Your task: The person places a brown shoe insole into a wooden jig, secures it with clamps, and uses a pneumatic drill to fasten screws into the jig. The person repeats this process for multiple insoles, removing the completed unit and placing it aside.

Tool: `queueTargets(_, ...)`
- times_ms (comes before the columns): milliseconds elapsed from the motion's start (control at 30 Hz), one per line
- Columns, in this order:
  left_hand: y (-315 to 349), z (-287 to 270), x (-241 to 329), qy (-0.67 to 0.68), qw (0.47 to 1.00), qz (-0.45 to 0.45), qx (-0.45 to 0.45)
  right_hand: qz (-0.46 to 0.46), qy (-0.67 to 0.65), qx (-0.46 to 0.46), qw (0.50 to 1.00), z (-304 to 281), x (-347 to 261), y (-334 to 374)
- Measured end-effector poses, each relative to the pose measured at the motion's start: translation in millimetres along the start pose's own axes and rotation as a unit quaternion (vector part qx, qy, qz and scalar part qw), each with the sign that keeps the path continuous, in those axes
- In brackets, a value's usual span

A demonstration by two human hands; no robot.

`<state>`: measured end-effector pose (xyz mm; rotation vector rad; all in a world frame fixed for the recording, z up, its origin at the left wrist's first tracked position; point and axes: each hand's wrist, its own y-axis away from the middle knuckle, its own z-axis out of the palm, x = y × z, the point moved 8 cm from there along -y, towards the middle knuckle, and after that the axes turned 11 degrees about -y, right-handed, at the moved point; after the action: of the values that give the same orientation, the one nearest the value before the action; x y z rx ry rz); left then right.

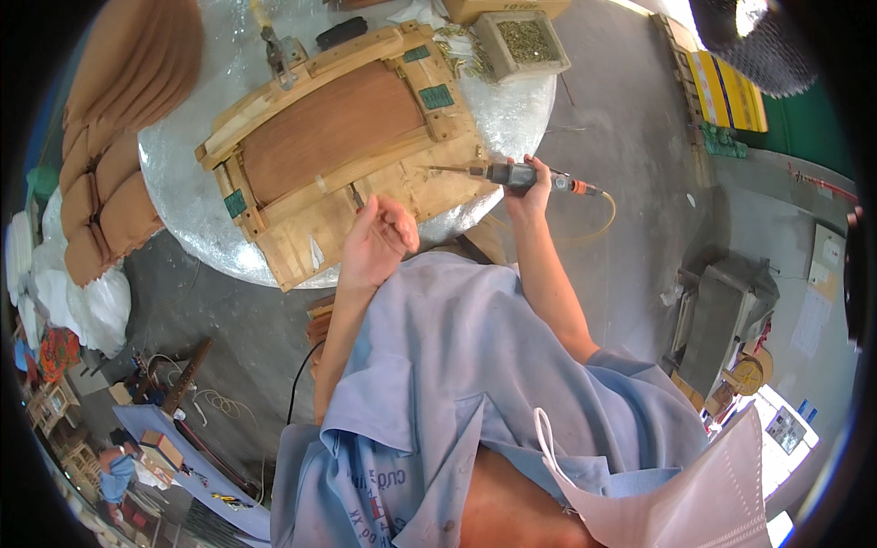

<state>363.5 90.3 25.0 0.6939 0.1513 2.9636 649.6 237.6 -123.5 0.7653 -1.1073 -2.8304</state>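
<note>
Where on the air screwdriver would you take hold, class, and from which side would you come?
Grip the air screwdriver round its thick dark barrel, where the right hand is wrapped now, coming from the person's right. It lies roughly level, its thin bit pointing left onto the wooden frame and its hose trailing off the right end, so the barrel is probably the only stout, clear part. The left hand holds a screw at the frame's near edge.

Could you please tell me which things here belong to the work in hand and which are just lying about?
In use:
right hand gripping the pneumatic screwdriver
left hand pinching a screw
wooden seat frame

Lying about:
box of screws
stacked brown cushions
black tool
</note>
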Motion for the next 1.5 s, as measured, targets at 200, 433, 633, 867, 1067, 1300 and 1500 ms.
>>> queueTargets(200, -17.0, -78.5, -26.3, -0.109, 0.942, -0.075, 0.309, 0.028, -0.065, 0.019, 0.997, 23.1, -9.0, 36.2)
queueTargets(433, -53.9, -118.0, -36.6, -0.747, 0.607, -0.086, 0.259, 0.035, -0.056, 0.013, 0.998, 41.8, -21.5, 73.2)
queueTargets(633, -80.9, -100.2, -53.1, -0.887, 0.426, -0.072, 0.161, 0.036, -0.050, 0.037, 0.997, 10.6, -36.0, 77.4)
queueTargets(867, -95.1, -105.2, -64.9, -0.946, 0.321, 0.016, 0.043, 0.036, -0.057, 0.064, 0.996, -31.6, -47.6, 80.8)
queueTargets(1067, -103.2, -112.2, -70.6, -0.962, 0.258, 0.082, -0.032, 0.020, -0.044, 0.088, 0.995, -43.9, -44.5, 86.2)
queueTargets(1300, -107.8, -103.7, -72.2, -0.970, 0.234, 0.027, -0.055, 0.023, -0.047, 0.091, 0.994, -35.8, -39.7, 93.0)
queueTargets(1500, -104.6, -101.2, -73.3, -0.973, 0.224, -0.001, -0.057, 0.022, -0.044, 0.092, 0.995, -33.6, -38.6, 93.2)
